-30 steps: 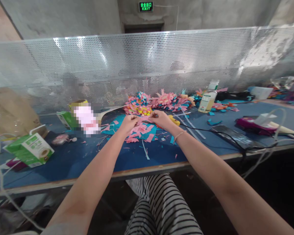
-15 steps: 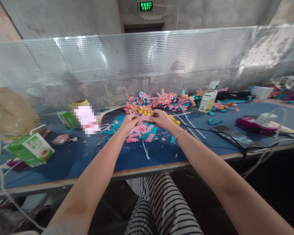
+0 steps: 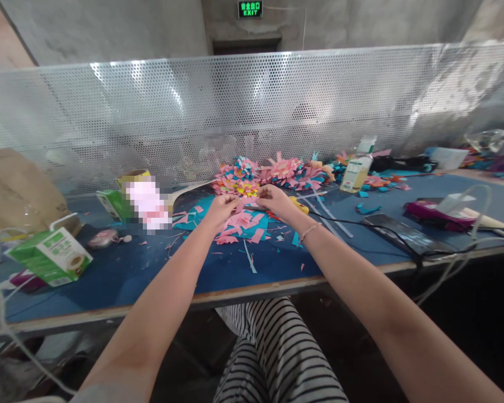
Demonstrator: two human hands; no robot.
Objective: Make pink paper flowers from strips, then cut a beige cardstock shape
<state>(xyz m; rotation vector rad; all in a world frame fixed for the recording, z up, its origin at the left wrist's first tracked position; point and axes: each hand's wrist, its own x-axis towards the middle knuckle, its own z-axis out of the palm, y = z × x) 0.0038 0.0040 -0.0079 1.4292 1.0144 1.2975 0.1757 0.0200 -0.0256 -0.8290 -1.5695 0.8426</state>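
My left hand (image 3: 224, 209) and my right hand (image 3: 274, 199) are held close together over the middle of the blue table. Each has its thumb and fingers pinched together, and a small pink piece seems to lie between the fingertips; what it is stays too small to make out. Under them spreads a blue sheet (image 3: 208, 208) with loose pink strips (image 3: 237, 224) scattered on it. Just behind my fingers is a heap of pink, blue and yellow cut pieces (image 3: 237, 178). Beside my right wrist lies a yellow-handled tool (image 3: 299, 205), partly hidden.
A bottle of yellowish liquid (image 3: 358, 167) stands at right, near a phone (image 3: 407, 235) with a black cable across it. On the left are a green and white drink carton (image 3: 52, 257) and a brown paper bag (image 3: 23, 187). A perforated metal screen (image 3: 252, 101) closes the back.
Both hands stay nearly in place, still pinched together. The fingertips have shifted very slightly; nothing else on the table has moved.
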